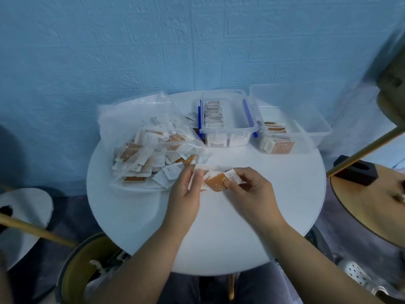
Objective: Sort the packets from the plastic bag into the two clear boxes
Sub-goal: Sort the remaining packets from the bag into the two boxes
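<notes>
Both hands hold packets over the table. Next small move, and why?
Probably the right hand should carry its orange packet to the right clear box. That box shows orange-faced packets, while the blue-latched box holds mostly white ones. The left hand holds white packets.

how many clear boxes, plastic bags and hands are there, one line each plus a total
clear boxes: 2
plastic bag: 1
hands: 2
total: 5
</notes>
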A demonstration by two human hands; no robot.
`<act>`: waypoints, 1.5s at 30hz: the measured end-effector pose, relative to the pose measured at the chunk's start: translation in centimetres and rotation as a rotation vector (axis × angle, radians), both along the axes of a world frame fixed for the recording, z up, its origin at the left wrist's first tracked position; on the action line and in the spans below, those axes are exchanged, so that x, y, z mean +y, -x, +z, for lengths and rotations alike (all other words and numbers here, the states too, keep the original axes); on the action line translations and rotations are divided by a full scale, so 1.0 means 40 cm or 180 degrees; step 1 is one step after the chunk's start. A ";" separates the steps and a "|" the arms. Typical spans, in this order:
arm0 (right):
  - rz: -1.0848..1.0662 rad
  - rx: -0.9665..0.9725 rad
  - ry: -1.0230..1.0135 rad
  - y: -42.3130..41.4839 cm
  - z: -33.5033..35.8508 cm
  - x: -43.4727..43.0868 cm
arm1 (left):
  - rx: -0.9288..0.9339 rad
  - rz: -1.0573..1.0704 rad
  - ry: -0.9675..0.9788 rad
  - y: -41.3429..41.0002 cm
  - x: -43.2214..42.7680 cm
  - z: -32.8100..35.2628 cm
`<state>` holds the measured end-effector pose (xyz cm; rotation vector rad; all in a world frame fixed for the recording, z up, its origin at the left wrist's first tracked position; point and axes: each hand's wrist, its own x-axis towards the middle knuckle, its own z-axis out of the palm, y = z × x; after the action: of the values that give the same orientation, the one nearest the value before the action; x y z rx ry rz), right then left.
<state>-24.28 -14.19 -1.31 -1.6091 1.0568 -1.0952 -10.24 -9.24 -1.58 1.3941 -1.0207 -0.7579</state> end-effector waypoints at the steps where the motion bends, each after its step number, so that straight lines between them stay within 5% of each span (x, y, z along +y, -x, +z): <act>1: 0.0023 0.0087 0.0159 0.002 -0.003 -0.002 | 0.0012 0.0092 0.0000 -0.005 0.004 -0.002; 7: 0.0372 0.0139 0.0653 0.007 -0.006 -0.002 | -0.0899 -0.0349 0.0110 0.005 0.011 -0.008; 11: 0.0325 -0.0172 0.0297 0.012 -0.009 0.004 | -0.1617 -0.0401 0.0363 0.007 0.003 -0.027; 23: 0.0213 -0.0232 -0.0089 0.007 -0.019 -0.012 | -0.1809 -0.0359 0.0102 0.011 0.013 -0.016; 29: 0.0767 0.0955 0.0772 0.004 -0.038 -0.015 | -0.1987 -0.0219 0.0210 0.009 0.011 -0.025; 34: 0.0942 0.1206 0.1060 0.005 -0.047 -0.019 | -0.2447 -0.0201 0.0109 0.013 0.008 -0.028; 37: 0.0938 0.1177 0.1099 0.010 -0.044 -0.017 | -0.2562 -0.0291 0.0011 0.016 0.007 -0.031; 41: 0.0662 0.0882 0.0782 0.010 -0.036 -0.013 | -0.1714 0.0004 -0.0254 0.013 0.009 -0.016; 45: 0.0687 0.0928 0.0736 0.010 -0.040 -0.015 | -0.2398 -0.0055 -0.0183 0.011 0.006 -0.022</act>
<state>-24.69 -14.80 -2.90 -2.0639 0.9372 -0.8796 -10.68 -9.01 -2.47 1.7702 -1.5916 -0.2557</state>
